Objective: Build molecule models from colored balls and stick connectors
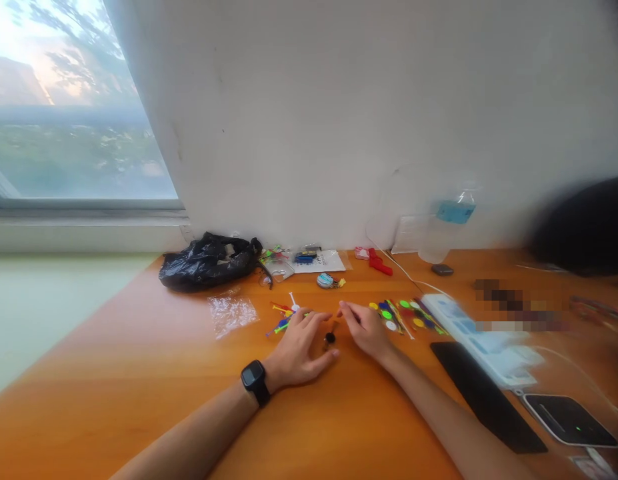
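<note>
My left hand (301, 347), with a black watch (256, 381) on its wrist, rests low over the wooden table. Its fingers and thumb are spread apart around a small dark round piece (329, 338) on the tabletop and hold nothing visible. To the right of that piece is my right hand (367, 330), its fingers curled together; whatever may be between the fingertips is too small to make out. Colourful plastic pieces (283, 309) lie just beyond my left hand and are partly hidden by it. More coloured discs and sticks (403, 313) lie in a group beyond my right hand.
A clear plastic wrapper (232, 315) and a black plastic bag (211, 261) lie left. Along the wall are a round tin (327, 281), a red toy piece (379, 262) and a bottle (451, 220). A compartment box (469, 337) and a dark flat strip (483, 393) flank my right arm.
</note>
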`<state>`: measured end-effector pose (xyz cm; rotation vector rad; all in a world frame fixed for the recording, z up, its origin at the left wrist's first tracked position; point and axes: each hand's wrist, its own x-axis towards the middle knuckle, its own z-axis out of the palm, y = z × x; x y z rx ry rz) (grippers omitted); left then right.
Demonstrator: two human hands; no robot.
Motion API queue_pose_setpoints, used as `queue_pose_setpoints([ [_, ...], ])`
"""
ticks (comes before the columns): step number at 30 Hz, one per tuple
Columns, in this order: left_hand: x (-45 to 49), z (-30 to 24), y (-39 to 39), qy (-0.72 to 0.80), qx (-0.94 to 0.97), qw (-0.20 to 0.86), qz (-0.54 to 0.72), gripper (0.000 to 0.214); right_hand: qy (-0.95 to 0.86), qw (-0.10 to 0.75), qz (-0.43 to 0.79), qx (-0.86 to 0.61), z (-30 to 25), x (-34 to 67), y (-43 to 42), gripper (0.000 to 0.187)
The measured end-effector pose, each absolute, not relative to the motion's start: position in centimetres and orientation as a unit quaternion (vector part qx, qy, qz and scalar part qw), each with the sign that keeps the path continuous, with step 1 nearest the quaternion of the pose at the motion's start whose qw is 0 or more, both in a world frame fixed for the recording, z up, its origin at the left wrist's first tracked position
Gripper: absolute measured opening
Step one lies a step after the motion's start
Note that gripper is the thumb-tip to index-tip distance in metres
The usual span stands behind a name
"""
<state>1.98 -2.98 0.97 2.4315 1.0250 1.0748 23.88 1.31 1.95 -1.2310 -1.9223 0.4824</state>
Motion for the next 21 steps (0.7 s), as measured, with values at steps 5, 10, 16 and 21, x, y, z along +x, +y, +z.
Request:
queue_pose_setpoints([
  [5,2.1,1.1,-2.9,0.335,0.865,0.145,0.344,0.059,-0.775,0.376,0.181,-0.474,1.9,23.8,1.3,0.052],
  [10,2.4,1.0,-2.9,0.359,0.861,0.092,0.35,0.064,-0.794,0.342,0.183,-0.467,1.7,23.6,1.3,0.048],
  [16,1.7,0.0,-1.9,0.507,0.762,-0.006,0.403,0.028,-0.821,0.276,0.23,-0.443,1.8,23.4,0.8,0.035],
  [21,1.0,-0.9,-1.1,0.537,0.762,0.022,0.361,0.025,-0.842,0.25,0.245,-0.41,1.6,23.2,0.5,0.018],
])
